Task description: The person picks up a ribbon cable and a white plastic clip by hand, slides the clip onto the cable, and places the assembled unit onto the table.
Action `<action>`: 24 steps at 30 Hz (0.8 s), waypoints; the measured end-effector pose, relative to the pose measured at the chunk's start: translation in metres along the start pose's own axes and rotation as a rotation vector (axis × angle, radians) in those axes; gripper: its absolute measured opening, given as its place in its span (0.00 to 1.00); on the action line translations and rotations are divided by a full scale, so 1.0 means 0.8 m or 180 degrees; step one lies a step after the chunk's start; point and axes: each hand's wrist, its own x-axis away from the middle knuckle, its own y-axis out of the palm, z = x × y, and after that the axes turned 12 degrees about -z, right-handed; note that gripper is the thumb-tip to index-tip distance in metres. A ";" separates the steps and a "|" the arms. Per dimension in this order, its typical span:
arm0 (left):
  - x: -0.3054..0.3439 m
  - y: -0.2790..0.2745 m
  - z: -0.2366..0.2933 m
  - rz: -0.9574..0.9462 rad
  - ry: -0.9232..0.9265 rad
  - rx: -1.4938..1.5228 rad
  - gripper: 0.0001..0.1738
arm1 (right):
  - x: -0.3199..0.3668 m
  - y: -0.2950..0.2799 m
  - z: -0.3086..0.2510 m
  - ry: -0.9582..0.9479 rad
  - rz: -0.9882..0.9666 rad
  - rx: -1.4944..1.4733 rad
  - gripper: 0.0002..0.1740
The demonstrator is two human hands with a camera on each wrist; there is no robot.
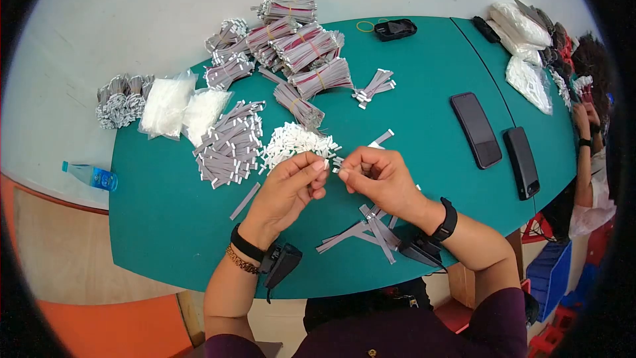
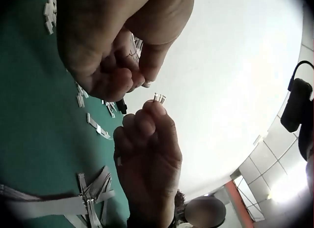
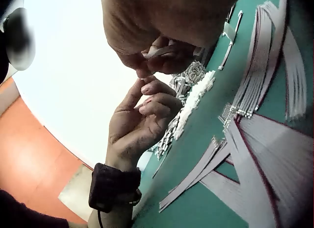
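Note:
My left hand pinches a small white connector housing between thumb and index finger. Facing it, my right hand grips a short grey ribbon cable, mostly hidden in the palm. Thin metal terminals stick out past the right fingertips in the left wrist view. Both sets of fingertips are close together, just in front of a heap of white connector housings. Under the right forearm, loose ribbon cables lie crossed on the green table.
Left of the heap lie many ribbon cables with white ends and plastic bags. Bundled cables are stacked behind. Two dark phone-like devices lie on the right. A bottle is at the left edge; another person's arm is far right.

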 end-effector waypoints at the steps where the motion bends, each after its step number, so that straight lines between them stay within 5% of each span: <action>1: 0.001 0.003 0.001 -0.0003 -0.0024 0.0020 0.07 | 0.000 0.001 0.000 -0.0010 -0.0005 0.0005 0.05; 24: 0.004 0.008 -0.001 -0.0109 -0.0239 0.0210 0.06 | 0.001 0.003 -0.002 -0.0120 -0.0032 0.0168 0.05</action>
